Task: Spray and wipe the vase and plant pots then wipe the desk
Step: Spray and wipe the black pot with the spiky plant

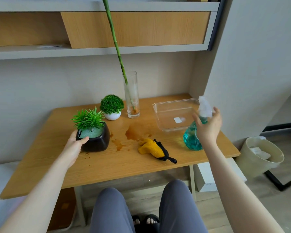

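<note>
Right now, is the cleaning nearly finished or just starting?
Closer to starting, I think. Nothing looks plainly done: a brown spill still wets the desk. The left hand holds the black pot; the right hand reaches round the spray bottle. The yellow cloth lies unused.

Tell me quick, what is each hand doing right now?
Left hand: holding the black plant pot, thumb over its rim.
Right hand: open, fingers spread around the spray bottle, not clearly gripping it.
</note>
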